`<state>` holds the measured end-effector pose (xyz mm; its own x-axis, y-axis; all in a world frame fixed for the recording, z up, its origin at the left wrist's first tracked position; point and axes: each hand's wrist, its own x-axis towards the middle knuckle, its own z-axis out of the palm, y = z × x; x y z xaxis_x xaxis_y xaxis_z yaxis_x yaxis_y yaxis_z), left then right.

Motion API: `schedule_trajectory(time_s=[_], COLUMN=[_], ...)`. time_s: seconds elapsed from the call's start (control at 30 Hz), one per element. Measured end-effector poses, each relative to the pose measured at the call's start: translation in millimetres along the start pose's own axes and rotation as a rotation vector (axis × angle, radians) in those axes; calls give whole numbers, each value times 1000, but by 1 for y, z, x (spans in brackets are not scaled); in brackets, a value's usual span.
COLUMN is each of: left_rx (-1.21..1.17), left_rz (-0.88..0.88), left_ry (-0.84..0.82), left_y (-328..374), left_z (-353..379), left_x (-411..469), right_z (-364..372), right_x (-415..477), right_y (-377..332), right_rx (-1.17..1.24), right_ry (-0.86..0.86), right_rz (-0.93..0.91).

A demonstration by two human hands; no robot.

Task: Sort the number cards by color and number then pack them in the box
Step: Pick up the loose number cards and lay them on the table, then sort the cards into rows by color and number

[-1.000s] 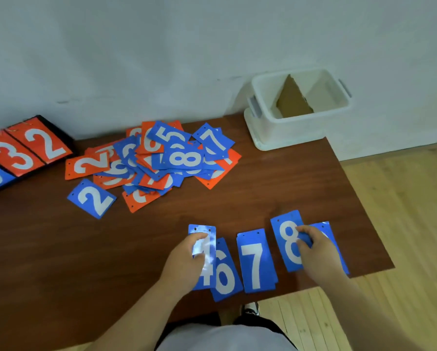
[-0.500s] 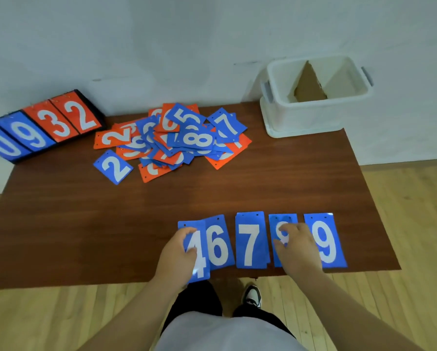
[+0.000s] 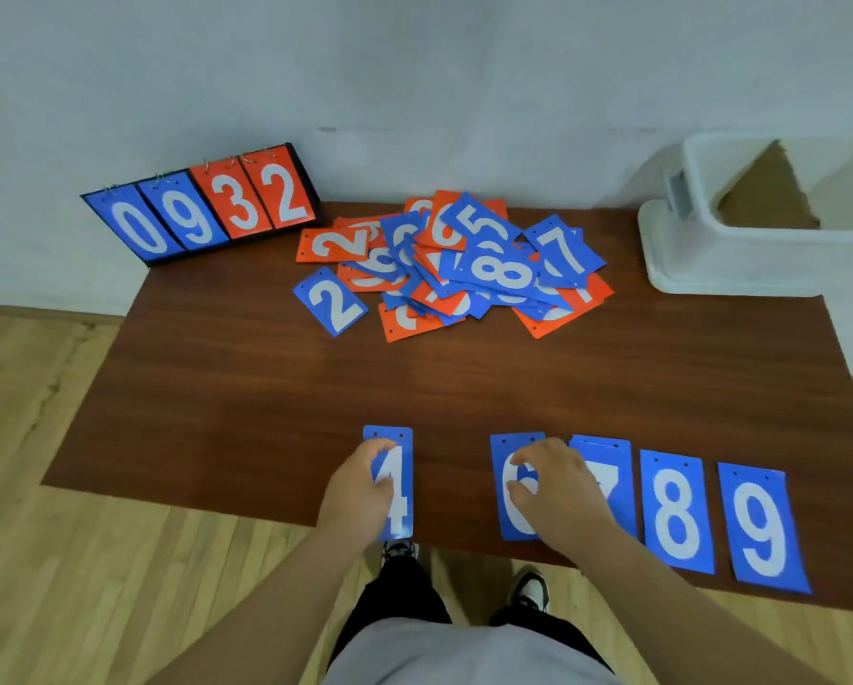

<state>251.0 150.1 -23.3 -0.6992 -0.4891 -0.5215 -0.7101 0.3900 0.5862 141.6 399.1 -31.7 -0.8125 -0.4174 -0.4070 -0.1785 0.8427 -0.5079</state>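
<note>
Along the near edge of the brown table (image 3: 276,407) lies a row of blue number cards: a 4 (image 3: 399,487), a 6 (image 3: 506,501), a 7 (image 3: 612,467), an 8 (image 3: 676,511) and a 9 (image 3: 760,526). My left hand (image 3: 360,491) rests on the left side of the 4 card, fingers curled on it. My right hand (image 3: 558,491) lies flat over the 6 and 7 cards, hiding much of both. A mixed pile of blue and orange cards (image 3: 459,269) sits at the far middle. The white box (image 3: 760,254) stands at the far right corner.
A black scoreboard stand (image 3: 202,210) showing 0 9 3 2 leans against the wall at the far left corner. A lone blue 2 card (image 3: 330,301) lies beside the pile. Brown cardboard (image 3: 765,195) sits inside the box. Wooden floor surrounds the table; my shoes show below its edge.
My left hand slid the 4 card left, opening a gap between it and the 6. My right hand moved from the 8 card to the 6 and 7. The view shifted left.
</note>
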Motion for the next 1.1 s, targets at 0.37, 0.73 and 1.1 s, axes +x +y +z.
schedule_trajectory(time_s=[0.37, 0.73, 1.1], left_rx=[244, 569, 460], left_rz=[146, 231, 190], left_ry=[-230, -157, 90], left_y=[-43, -47, -27], left_z=[-38, -43, -123], left_x=[58, 62, 136], right_z=[34, 44, 28], right_x=[21, 31, 71], right_y=[-64, -101, -132], right_rx=[-106, -92, -55], right_ry=[75, 129, 188], right_rz=[138, 218, 197])
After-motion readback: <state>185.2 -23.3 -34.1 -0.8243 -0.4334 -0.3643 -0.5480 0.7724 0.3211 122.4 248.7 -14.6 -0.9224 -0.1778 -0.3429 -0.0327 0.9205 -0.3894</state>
